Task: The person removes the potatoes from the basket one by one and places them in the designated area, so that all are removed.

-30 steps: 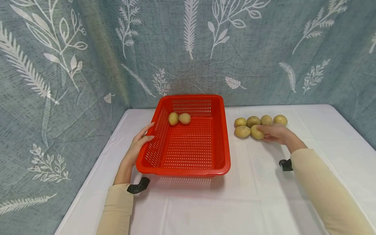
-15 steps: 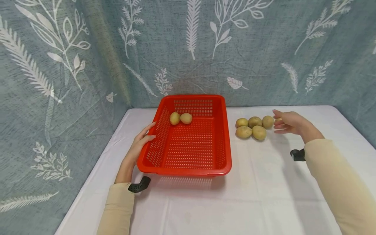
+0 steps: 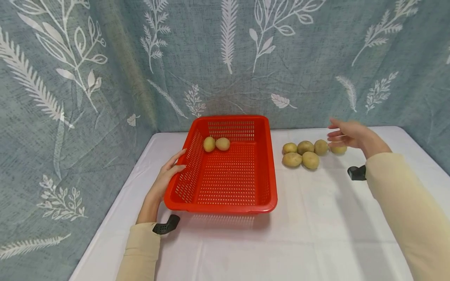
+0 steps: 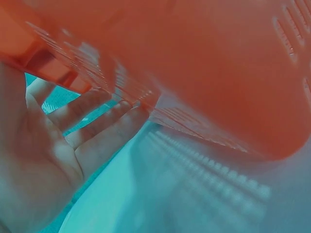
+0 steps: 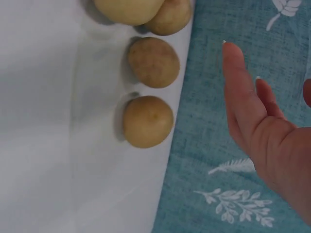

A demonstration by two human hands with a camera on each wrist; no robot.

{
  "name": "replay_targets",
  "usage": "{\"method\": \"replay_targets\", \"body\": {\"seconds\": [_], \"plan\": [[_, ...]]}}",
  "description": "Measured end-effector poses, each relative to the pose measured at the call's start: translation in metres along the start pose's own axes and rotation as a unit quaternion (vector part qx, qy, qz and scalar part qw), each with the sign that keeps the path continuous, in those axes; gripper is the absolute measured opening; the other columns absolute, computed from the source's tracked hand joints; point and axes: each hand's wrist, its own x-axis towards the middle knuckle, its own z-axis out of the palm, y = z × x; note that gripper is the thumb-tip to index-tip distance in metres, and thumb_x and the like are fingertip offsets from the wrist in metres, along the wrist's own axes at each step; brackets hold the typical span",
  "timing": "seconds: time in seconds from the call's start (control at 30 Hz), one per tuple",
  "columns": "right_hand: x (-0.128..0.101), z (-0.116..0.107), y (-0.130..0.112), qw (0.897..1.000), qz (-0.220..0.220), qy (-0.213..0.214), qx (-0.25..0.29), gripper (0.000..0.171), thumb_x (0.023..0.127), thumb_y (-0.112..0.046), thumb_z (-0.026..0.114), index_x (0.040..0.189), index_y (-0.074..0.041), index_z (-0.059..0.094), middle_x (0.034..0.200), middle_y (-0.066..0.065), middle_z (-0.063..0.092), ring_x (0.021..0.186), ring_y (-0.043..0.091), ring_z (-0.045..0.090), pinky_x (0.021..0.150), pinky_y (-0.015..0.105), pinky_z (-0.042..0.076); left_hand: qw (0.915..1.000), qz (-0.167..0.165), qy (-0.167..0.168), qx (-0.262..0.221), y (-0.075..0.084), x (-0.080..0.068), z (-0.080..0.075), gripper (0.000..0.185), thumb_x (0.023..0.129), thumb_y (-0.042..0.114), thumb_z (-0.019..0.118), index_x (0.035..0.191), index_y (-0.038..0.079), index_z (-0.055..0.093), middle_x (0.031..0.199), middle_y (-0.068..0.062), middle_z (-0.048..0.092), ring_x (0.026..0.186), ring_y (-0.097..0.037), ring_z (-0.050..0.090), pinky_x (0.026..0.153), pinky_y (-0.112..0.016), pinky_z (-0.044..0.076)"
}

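Near the potatoes (image 3: 310, 160) on the desk (image 3: 246, 253), right grip (image 3: 356, 135) loose, holding nothing; left grip (image 3: 163, 178) holds red plastic basket (image 3: 221, 208) by its side.

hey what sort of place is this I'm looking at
Probably a staged tabletop set-up: a leaf-patterned curtain screens the back and left of a white-covered table, where a red basket and potatoes are laid out.

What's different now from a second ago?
The right hand came off the front-right potato and moved right and up, partly hiding the back-right potato in the head view. The left hand stayed on the basket; both potatoes inside stayed put.
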Motion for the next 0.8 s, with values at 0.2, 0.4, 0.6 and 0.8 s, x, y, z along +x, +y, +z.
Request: {"method": "replay_targets", "body": {"seconds": [0.2, 0.4, 0.6, 0.8], "plan": [[0.005, 0.013, -0.015, 1.0, -0.006, 0.006, 0.016, 0.073, 0.1, -0.043, 0.029, 0.149, 0.007, 0.008, 0.12, 0.02, 0.038, 0.072, 0.007, 0.06, 0.087, 0.032, 0.049, 1.0, 0.002, -0.006, 0.001, -0.001, 0.001, -0.001, 0.055, 0.099, 0.011, 0.04, 0.151, 0.016, 0.026, 0.134, -0.022, 0.036, 0.099, -0.024, 0.055, 0.077, -0.032, 0.053], [0.013, 0.038, -0.031, 0.999, -0.017, -0.002, 0.04, 0.072, 0.1, -0.044, 0.029, 0.15, 0.003, 0.01, 0.147, 0.03, 0.018, 0.098, 0.019, 0.056, 0.089, 0.033, 0.048, 1.0, -0.002, -0.006, 0.006, -0.001, 0.001, -0.005, 0.054, 0.098, 0.01, 0.04, 0.151, 0.013, 0.027, 0.132, -0.024, 0.037, 0.097, -0.023, 0.057, 0.075, -0.033, 0.053], [0.019, 0.066, -0.05, 0.998, -0.039, 0.015, 0.046, 0.07, 0.1, -0.045, 0.027, 0.151, 0.0, 0.012, 0.148, 0.027, 0.02, 0.122, 0.029, 0.041, 0.092, 0.032, 0.046, 0.9999, -0.009, -0.004, 0.005, -0.002, 0.001, -0.006, 0.054, 0.098, 0.01, 0.043, 0.15, 0.014, 0.029, 0.128, -0.023, 0.04, 0.096, -0.024, 0.057, 0.075, -0.035, 0.054], [0.026, 0.094, -0.069, 0.995, -0.035, 0.028, 0.087, 0.064, 0.101, -0.043, 0.029, 0.151, -0.005, 0.021, 0.132, 0.015, 0.038, 0.112, 0.021, 0.047, 0.093, 0.033, 0.045, 0.9999, -0.004, -0.008, 0.01, -0.001, 0.003, -0.007, 0.055, 0.098, 0.011, 0.043, 0.15, 0.014, 0.028, 0.128, -0.023, 0.039, 0.096, -0.024, 0.057, 0.076, -0.034, 0.053]]}}
